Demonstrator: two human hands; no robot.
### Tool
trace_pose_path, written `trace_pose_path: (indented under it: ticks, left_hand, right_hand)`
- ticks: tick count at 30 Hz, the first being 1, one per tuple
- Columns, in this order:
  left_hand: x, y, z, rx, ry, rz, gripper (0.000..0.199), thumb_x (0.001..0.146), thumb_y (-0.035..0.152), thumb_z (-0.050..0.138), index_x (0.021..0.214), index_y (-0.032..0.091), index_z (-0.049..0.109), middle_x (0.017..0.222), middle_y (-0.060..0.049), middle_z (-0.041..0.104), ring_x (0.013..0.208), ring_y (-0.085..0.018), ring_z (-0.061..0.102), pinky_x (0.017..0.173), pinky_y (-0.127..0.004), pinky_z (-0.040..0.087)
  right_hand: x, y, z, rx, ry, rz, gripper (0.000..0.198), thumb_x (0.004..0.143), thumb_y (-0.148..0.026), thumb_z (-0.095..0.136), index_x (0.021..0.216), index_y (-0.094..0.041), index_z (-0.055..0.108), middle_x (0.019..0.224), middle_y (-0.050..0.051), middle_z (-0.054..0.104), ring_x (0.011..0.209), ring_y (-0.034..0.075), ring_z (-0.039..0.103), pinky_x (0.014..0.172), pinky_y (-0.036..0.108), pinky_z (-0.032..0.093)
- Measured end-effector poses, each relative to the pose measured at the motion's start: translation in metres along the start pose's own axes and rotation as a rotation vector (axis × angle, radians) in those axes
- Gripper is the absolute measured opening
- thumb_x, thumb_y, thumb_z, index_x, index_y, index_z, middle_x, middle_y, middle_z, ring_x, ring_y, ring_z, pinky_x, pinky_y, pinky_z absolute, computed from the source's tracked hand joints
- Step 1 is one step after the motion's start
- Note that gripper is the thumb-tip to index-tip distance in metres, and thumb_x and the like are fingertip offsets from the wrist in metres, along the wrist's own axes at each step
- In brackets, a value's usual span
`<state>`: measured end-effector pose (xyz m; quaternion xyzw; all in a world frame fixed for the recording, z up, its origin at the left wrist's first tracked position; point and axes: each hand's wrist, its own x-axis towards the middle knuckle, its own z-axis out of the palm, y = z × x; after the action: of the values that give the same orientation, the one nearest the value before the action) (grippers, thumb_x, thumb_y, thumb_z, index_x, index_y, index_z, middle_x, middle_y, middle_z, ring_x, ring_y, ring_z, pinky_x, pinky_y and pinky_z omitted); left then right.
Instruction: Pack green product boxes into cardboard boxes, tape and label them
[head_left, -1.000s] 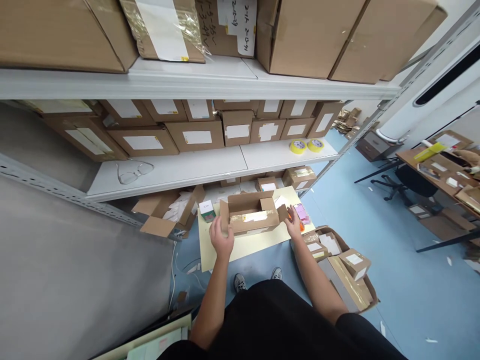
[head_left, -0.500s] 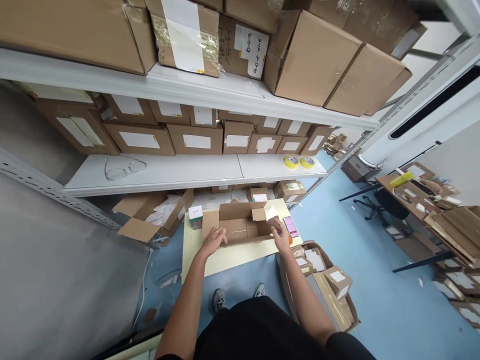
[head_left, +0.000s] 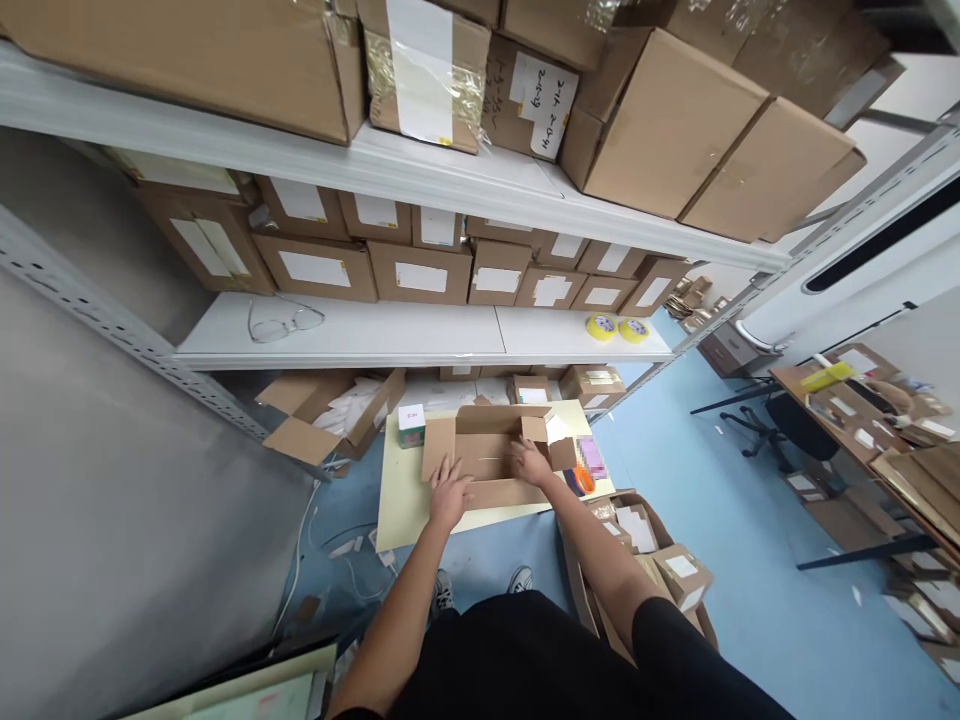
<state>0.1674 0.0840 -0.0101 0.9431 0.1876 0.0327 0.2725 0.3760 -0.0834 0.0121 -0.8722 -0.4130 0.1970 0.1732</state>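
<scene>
Your left hand (head_left: 450,492) has slid in along the near wall of the open brown cardboard box (head_left: 491,462) since a second ago, when it gripped the box's left end; now it lies flat, fingers spread and together with nothing clamped, pressing on the front flap. The box itself sits in the middle of the pale yellow card sheet (head_left: 409,500) on the blue floor, below the white metal shelf (head_left: 420,340), and it looks flatter and more opened out than before, so I judge you are folding it down or reshaping it rather than filling it. Your right hand (head_left: 529,462) has come off the orange-handled tool (head_left: 583,480) at the sheet's right edge and now reaches into the box's right half, fingers loosely apart on the inner flap, holding nothing. Around you, from the left: an open torn carton with white paper (head_left: 330,415), a small white and green box (head_left: 411,424) just beside the box's left flap, a pink patterned packet (head_left: 592,455) near the tool, and a large open carton of small labelled parcels (head_left: 652,550) close by your right forearm, which crowds any swing to that side
</scene>
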Motion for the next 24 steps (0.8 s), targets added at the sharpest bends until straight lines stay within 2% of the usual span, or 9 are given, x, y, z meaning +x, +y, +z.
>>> trace_pose_path:
  ticks: [4,7,10,14,18,21,24]
  left_hand:
    - [-0.016,0.010,0.010,-0.040,0.073,-0.016,0.030,0.082,0.009,0.069,0.106,0.026,0.077,0.166,-0.008,0.042,0.160,-0.040,0.017,0.121,-0.066,0.028]
    - [-0.025,0.014,0.025,-0.100,0.150,-0.013,0.028,0.082,0.003,0.065,0.099,0.023,0.076,0.167,-0.008,0.041,0.161,-0.039,0.013,0.124,-0.064,0.026]
    - [-0.029,0.012,0.039,-0.180,0.161,-0.018,0.026,0.082,0.000,0.061,0.095,0.020,0.072,0.169,-0.009,0.036,0.162,-0.037,0.010,0.124,-0.057,0.033]
    - [-0.024,0.005,0.048,-0.243,0.142,-0.063,0.026,0.083,0.000,0.059,0.095,0.022,0.067,0.170,-0.007,0.034,0.160,-0.035,0.020,0.120,-0.055,0.041]
    - [-0.021,0.002,0.047,-0.227,0.151,-0.030,0.023,0.086,0.003,0.058,0.095,0.022,0.067,0.168,-0.007,0.038,0.158,-0.033,0.029,0.121,-0.054,0.040]
    - [-0.030,0.010,0.047,-0.204,0.198,-0.028,0.021,0.091,0.007,0.054,0.095,0.022,0.069,0.165,-0.008,0.043,0.152,-0.031,0.039,0.119,-0.052,0.043]
    - [-0.047,0.028,0.049,-0.172,0.284,-0.052,0.020,0.096,0.013,0.052,0.097,0.022,0.070,0.162,-0.008,0.047,0.147,-0.029,0.046,0.117,-0.051,0.045]
  right_hand:
    - [-0.011,0.027,-0.008,-0.052,0.217,0.077,0.074,0.085,-0.013,0.056,0.158,-0.019,0.044,0.171,0.011,0.029,0.160,0.031,0.020,0.128,0.049,0.030]
    - [-0.017,0.046,-0.017,-0.079,0.273,0.137,0.076,0.089,-0.020,0.058,0.162,-0.021,0.038,0.175,0.010,0.019,0.162,0.032,0.013,0.127,0.051,0.030]
    - [-0.018,0.061,-0.021,-0.069,0.189,0.228,0.083,0.090,-0.029,0.063,0.165,-0.023,0.029,0.175,0.013,0.016,0.161,0.033,0.019,0.121,0.051,0.038]
    - [-0.017,0.071,-0.014,-0.066,0.096,0.248,0.092,0.087,-0.030,0.069,0.167,-0.025,0.024,0.175,0.017,0.014,0.155,0.035,0.036,0.117,0.049,0.042]
    - [-0.013,0.073,-0.008,-0.044,0.178,0.206,0.097,0.087,-0.027,0.066,0.168,-0.028,0.014,0.175,0.016,0.014,0.157,0.033,0.030,0.118,0.049,0.041]
    - [-0.008,0.073,-0.012,0.022,0.243,0.152,0.095,0.090,-0.026,0.060,0.169,-0.032,0.006,0.175,0.014,0.009,0.154,0.031,0.037,0.115,0.045,0.045]
    - [0.003,0.072,-0.019,0.055,0.214,0.108,0.091,0.091,-0.027,0.060,0.168,-0.033,0.012,0.176,0.013,0.008,0.153,0.031,0.040,0.115,0.043,0.044]
